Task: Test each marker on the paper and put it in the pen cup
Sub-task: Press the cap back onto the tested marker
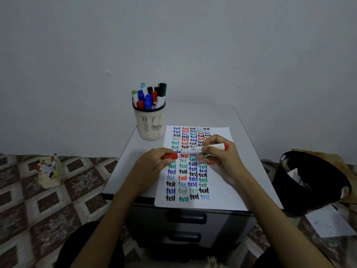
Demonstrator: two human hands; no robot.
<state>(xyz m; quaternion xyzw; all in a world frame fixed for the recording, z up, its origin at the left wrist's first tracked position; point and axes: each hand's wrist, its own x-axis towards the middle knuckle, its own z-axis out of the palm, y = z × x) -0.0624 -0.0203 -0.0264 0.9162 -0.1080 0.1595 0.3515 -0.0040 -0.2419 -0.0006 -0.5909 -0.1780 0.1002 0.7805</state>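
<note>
My right hand holds a red marker level above the paper, its bare tip pointing left. Just left of that tip, my left hand pinches the marker's red cap; cap and tip are apart. The paper lies on the grey cabinet top and is covered with rows of the word "test" in several colours. A cream mesh pen cup stands at the sheet's far left corner, filled with several markers.
On the patterned floor at the left stands a small cream box with more markers. A black bin sits at the right, with a loose sheet in front of it. The cabinet has two drawers below.
</note>
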